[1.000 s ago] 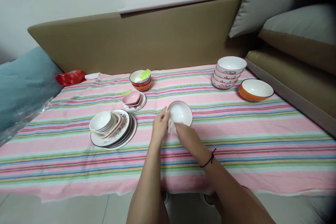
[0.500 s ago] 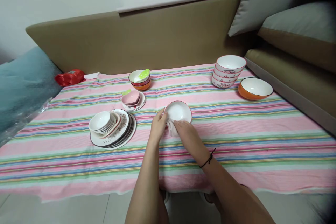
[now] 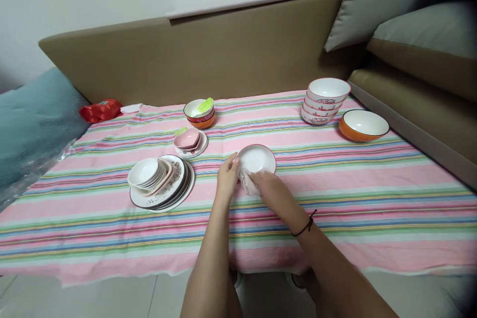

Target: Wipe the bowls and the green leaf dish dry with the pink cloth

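Observation:
In front of me a white bowl with a thin red rim is tipped slightly toward me. My left hand grips its left edge, thumb at the rim and fingers behind. A crumpled whitish cloth is bunched against the near side of the bowl. My right hand presses this cloth to the bowl, its fingers closed over it. The underside of the bowl and the left fingertips are hidden.
Left stands a pile of plates topped by small white bowls. Behind are a pink dish and stacked bowls. At right are stacked white bowls and an orange bowl. A striped cloth lies underneath.
The bowl, the cloth and both hands have shifted slightly to the right. My right hand still presses the cloth against the bowl, and my left hand keeps its hold.

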Tool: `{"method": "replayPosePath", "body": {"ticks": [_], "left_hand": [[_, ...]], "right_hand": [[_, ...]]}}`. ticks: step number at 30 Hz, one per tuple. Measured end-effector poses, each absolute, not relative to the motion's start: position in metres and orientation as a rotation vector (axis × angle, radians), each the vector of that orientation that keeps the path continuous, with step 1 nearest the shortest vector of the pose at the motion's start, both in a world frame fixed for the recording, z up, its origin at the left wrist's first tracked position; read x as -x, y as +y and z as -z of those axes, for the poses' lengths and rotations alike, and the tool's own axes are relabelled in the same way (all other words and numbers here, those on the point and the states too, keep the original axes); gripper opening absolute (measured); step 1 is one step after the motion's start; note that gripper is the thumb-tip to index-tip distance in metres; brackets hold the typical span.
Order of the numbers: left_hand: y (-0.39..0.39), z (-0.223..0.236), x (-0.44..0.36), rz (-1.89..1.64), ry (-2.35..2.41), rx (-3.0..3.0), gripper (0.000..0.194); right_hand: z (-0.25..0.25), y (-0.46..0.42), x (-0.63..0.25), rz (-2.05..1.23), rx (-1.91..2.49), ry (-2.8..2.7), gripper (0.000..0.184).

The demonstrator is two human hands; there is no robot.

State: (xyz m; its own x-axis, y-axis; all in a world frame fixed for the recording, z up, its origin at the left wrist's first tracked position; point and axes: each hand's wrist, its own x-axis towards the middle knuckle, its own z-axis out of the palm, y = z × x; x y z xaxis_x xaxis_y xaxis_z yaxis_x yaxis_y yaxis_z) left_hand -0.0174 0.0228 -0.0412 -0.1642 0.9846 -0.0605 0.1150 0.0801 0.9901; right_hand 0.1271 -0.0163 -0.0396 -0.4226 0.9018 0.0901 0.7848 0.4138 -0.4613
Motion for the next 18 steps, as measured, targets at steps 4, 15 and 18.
{"method": "replayPosePath", "body": {"ticks": [4, 15, 18], "left_hand": [[0.024, 0.041, 0.019, -1.18, 1.45, -1.157, 0.038], [0.02, 0.034, 0.017, -1.1, 1.471, -1.247, 0.042], [0.019, 0.033, 0.021, -1.064, 1.506, -1.252, 0.043]], "right_hand": [[0.03, -0.017, -0.137, -0.625, 1.572, -2.252, 0.019], [0.019, 0.005, -0.152, -1.331, 1.365, -0.769, 0.022], [0.01, 0.001, -0.152, -0.97, 1.332, -0.747, 0.031]]}}
